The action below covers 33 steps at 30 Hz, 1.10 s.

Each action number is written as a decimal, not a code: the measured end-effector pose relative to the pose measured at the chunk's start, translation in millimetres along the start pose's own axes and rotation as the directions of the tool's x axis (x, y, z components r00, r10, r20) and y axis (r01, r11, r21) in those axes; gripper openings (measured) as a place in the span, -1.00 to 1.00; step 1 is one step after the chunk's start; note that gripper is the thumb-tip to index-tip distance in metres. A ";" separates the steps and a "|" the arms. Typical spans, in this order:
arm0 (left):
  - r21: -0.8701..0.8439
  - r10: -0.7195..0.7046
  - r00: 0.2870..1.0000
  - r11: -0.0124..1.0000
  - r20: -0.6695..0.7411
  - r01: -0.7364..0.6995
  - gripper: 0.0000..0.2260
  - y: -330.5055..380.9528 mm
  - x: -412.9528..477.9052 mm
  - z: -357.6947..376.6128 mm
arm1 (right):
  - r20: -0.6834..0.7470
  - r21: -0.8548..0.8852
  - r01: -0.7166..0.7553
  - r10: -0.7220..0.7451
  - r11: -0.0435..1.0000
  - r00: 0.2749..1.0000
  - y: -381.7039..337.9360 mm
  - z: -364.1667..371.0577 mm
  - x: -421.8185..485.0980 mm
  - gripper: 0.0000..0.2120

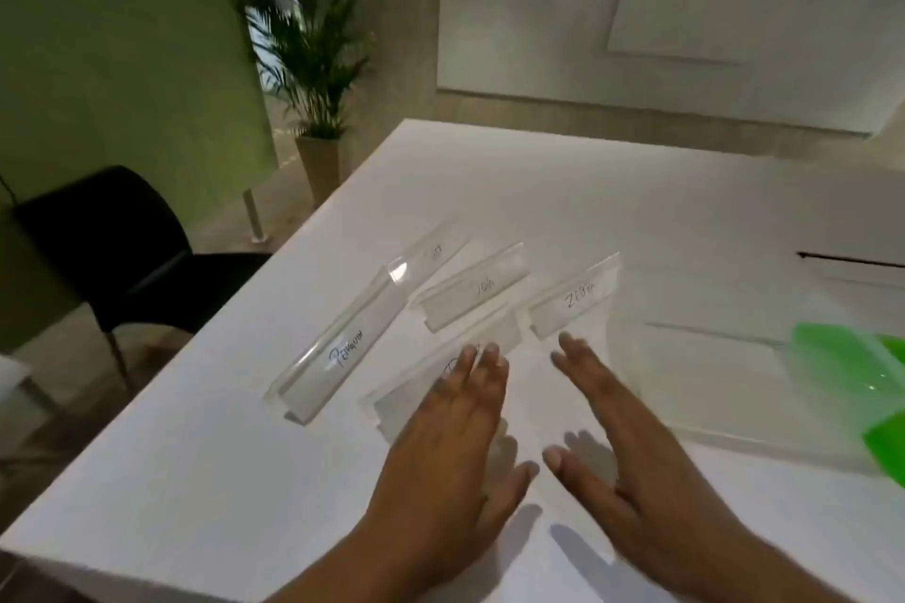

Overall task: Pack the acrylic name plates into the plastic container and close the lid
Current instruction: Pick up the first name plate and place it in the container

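Both hands are flat and empty, the left hand (455,431) over the nearest plate (411,399), the right hand (622,436) just short of the Zebra plate (575,299) ahead of it; best pinch each by its long edges, then carry it rightward to the container (710,382).

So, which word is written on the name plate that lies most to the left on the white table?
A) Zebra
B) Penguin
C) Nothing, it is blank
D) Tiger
B: the name plate closest to the left edge of the table carries the handwritten word "Penguin" on its near half.
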<state>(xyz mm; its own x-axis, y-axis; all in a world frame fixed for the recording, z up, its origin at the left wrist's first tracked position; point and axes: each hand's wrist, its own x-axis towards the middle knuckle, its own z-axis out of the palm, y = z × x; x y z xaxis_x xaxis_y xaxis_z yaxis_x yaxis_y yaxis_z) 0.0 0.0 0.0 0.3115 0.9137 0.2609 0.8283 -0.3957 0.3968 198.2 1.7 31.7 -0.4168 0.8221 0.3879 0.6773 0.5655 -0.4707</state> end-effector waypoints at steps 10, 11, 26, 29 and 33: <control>0.073 0.029 0.972 0.996 0.234 -0.047 -0.27 -12.4 -20.9 28.7 | 0.184 -0.345 -0.189 0.264 0.919 0.947 28.3 40.0 -41.9 -0.35; 0.060 0.024 0.972 0.997 0.236 -0.039 -0.27 -12.5 -21.5 28.8 | 0.181 -0.353 -0.200 0.277 0.914 0.944 27.2 40.7 -42.3 -0.36; -0.194 -0.003 1.000 0.981 0.005 0.004 -0.43 -17.7 -18.4 5.9 | 0.127 -0.316 -0.287 0.340 0.904 0.932 17.3 38.2 -38.8 -0.38; -0.304 -0.134 0.939 0.952 -0.316 0.034 -0.67 -20.0 -21.2 -6.8 | 0.107 -0.251 -0.280 0.315 0.926 0.943 20.3 36.6 -38.4 -0.40; -0.667 -0.640 0.688 0.681 -0.342 0.302 -0.79 -22.7 -27.0 -21.2 | 0.119 -0.166 -0.252 0.273 0.954 0.955 25.1 34.3 -37.8 -0.41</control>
<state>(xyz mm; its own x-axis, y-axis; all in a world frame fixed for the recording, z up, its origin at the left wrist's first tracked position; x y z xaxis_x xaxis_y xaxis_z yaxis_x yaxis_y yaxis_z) -37.1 -17.6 2.6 -0.4745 0.8506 0.2265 0.3472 -0.0556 0.9361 210.2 -12.9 -21.9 -0.2853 0.9470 0.1478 0.8511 0.3213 -0.4153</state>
